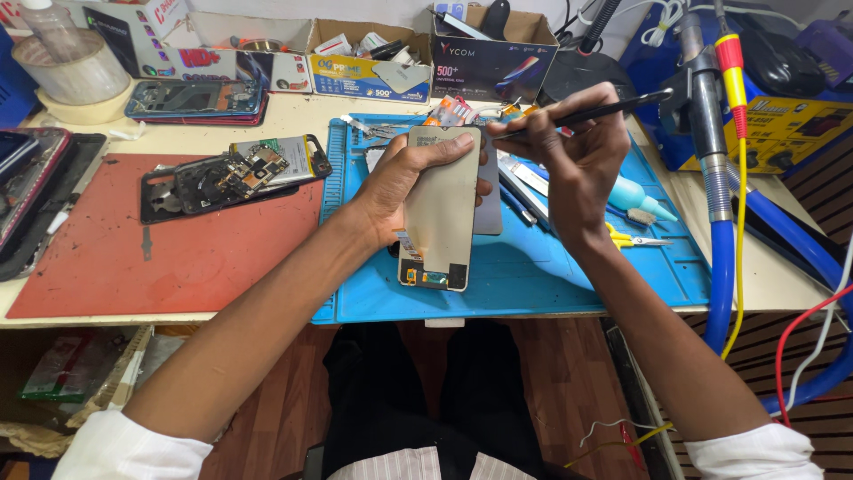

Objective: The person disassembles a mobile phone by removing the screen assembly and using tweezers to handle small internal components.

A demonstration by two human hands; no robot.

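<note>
My left hand grips a phone display panel, back side up, tan-coloured with a small flex connector at its lower end. It hovers over the blue work mat. My right hand pinches a thin black tool like a pen, its working end at the panel's top right corner. Behind the panel a second grey flat piece shows at its right edge.
An opened phone body with exposed boards lies on a red mat to the left. Cardboard boxes of parts line the back. Yellow-handled tweezers and a small teal bottle lie right. A soldering station hose hangs right.
</note>
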